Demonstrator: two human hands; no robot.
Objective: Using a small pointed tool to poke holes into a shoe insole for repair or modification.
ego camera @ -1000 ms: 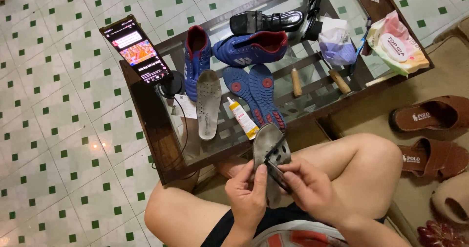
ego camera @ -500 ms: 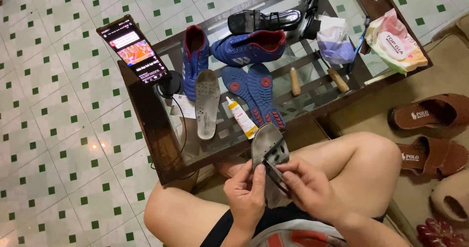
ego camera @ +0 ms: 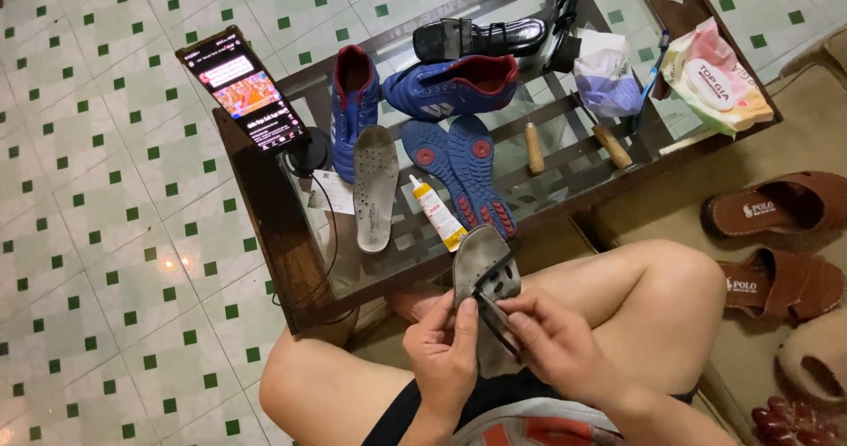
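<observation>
Glass table beyond both hands on grey insole

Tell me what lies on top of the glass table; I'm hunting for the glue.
On the glass table: a glue tube, a grey insole, blue shoes, two blue soles, a phone. The table's near edge is hidden behind the held insole.

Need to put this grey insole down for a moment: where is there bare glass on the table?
Bare glass lies near the table's front edge, between the yellow-capped glue tube and the two wooden-handled tools, right of the blue rubber outsoles. The left end is crowded: propped phone, blue shoes, second grey insole. The far right holds bags.
</observation>
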